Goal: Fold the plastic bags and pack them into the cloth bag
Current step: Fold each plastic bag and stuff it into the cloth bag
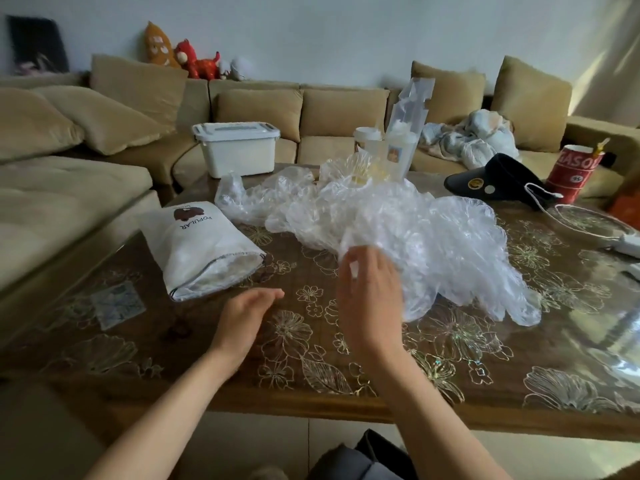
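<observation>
Right hand [370, 292] pinches the near-left edge of the crumpled clear plastic bags [433, 244] heaped on the brown floral counter [450, 358]. Left hand [249, 317] hovers empty, fingers relaxed, nearer the white printed cloth bag [197, 247] lying just left, mouth towards the person.

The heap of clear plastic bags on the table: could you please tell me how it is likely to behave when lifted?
The plastic bags look thin and crumpled, so they will probably hang limp and feel very light. Being loosely piled, several may drag along together. The glossy table suggests that they would slide easily if pushed.
</observation>
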